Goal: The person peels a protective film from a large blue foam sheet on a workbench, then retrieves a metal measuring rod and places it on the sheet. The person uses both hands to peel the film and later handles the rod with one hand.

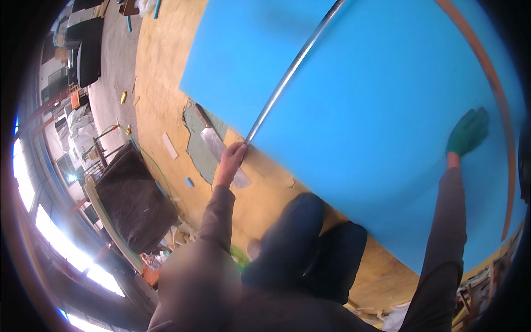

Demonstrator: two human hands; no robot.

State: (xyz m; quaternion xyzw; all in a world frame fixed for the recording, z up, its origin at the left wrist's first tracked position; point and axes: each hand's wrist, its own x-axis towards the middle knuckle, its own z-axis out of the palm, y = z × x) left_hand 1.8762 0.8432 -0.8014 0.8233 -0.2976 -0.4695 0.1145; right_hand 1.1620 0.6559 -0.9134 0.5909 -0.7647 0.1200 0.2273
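A large blue foam-like sheet [354, 110] lies across the wooden work surface. A long silvery metal bar [293, 69] crosses it at a slant. My bare left hand [232, 157] grips the bar's near end, just off the sheet's left edge. Beneath that hand is a broad-bladed knife [213, 141] with a brown handle, lying partly on a grey-green patch [202, 157]; part of its blade is hidden. My right hand [468, 131], in a green glove, rests on the sheet with fingers extended and nothing in them. To its right, a long brown strip [500, 116] runs along the sheet.
The plywood surface [166, 66] bears a pale offcut [170, 145] and a small blue piece [189, 182]. A dark cloth-like cover [133, 199] hangs on a stand at the left, with a green hose [148, 160] beside it. My knees [298, 232] are against the near edge.
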